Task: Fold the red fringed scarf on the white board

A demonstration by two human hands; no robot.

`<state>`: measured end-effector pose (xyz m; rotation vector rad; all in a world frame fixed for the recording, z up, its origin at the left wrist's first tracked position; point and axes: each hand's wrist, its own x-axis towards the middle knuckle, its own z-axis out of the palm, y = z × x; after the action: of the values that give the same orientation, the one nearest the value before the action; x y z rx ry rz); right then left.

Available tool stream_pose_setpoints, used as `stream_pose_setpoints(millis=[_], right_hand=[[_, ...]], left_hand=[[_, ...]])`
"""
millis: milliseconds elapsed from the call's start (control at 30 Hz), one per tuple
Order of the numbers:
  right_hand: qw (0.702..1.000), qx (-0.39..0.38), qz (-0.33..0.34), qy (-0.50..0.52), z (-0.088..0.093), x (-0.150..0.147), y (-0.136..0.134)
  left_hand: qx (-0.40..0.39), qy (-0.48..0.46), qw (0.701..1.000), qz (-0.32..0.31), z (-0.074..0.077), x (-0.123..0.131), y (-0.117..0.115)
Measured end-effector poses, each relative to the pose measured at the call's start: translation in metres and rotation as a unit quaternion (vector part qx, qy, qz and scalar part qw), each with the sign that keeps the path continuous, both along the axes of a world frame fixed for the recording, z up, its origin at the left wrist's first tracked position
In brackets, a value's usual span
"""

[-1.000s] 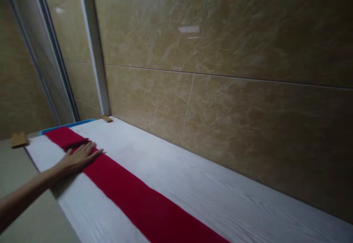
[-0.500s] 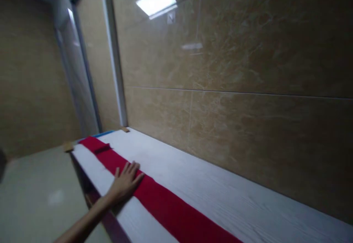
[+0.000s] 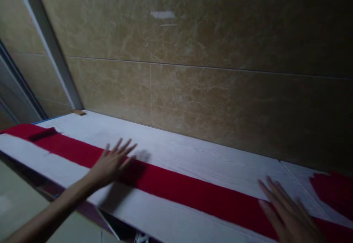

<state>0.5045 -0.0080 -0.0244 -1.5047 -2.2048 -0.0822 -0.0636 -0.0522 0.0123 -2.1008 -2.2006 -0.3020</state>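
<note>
Tan marble tiles (image 3: 209, 99) back a long white wood-grain tabletop (image 3: 193, 154) with one red cloth strip (image 3: 176, 184) running along it. At the strip's left end sits a darker fold. My left hand (image 3: 111, 162) lies flat on the strip, fingers spread. My right hand (image 3: 289, 213), blurred and cut off by the frame, hovers open over the strip; contact is unclear.

long red cloth strip (image 3: 176, 186), flat along white tabletop (image 3: 193, 154)
</note>
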Motion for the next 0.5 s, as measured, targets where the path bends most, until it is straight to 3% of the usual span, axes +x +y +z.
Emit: stream_pose_setpoints(millis=[67,100,167,200,300,400,500], right_hand=[[0.999,-0.036,0.021,-0.018,0.005,-0.061,-0.003],[0.997,-0.055,0.035,-0.029,0.010,-0.094,-0.004],[0.991,-0.107,0.059,-0.062,0.018,-0.147,-0.008],[0.986,-0.133,0.059,-0.077,0.021,-0.163,-0.009],[0.978,-0.176,0.039,-0.103,0.021,-0.169,-0.013],[0.978,-0.174,0.026,-0.108,0.013,-0.136,-0.015],[0.981,-0.153,0.012,-0.118,0.000,-0.093,-0.013]], left_hand=[[-0.019,-0.036,0.987,-0.156,0.010,0.087,0.003],[-0.029,-0.056,0.976,-0.206,0.012,0.127,0.005],[-0.059,-0.081,0.962,-0.253,0.012,0.185,0.012],[-0.067,-0.088,0.959,-0.261,0.009,0.202,0.016],[-0.077,-0.097,0.955,-0.271,-0.008,0.213,0.026],[-0.074,-0.093,0.955,-0.271,-0.024,0.199,0.029],[-0.080,-0.082,0.959,-0.260,-0.031,0.192,0.028]])
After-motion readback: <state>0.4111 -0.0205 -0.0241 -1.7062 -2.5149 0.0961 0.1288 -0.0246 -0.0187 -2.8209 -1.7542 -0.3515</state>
